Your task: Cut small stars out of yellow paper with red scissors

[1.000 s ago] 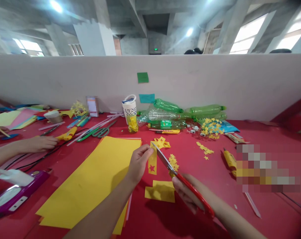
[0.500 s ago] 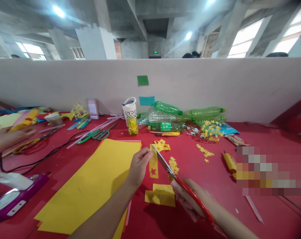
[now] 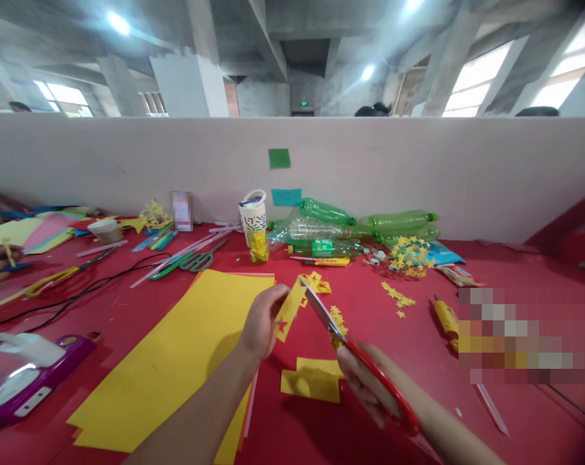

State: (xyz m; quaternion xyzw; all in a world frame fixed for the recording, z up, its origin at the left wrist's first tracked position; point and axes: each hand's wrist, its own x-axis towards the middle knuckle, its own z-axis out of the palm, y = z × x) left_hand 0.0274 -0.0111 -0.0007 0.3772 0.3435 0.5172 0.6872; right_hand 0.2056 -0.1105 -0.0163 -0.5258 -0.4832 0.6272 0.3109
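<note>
Left hand [image 3: 260, 324], grip pinching yellow paper strip [image 3: 289, 309], right hand [image 3: 367, 382] at four o'clock, grip wrapped round red scissors [image 3: 341, 338], red bench [image 3: 403, 342].

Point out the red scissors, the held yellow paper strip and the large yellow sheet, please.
red scissors [image 3: 321, 313]: head view, on the metal blade.
yellow paper strip [image 3: 290, 309]: head view, mid-strip, above the star cut-out.
large yellow sheet [image 3: 176, 361]: head view, bare middle of the sheet.
</note>
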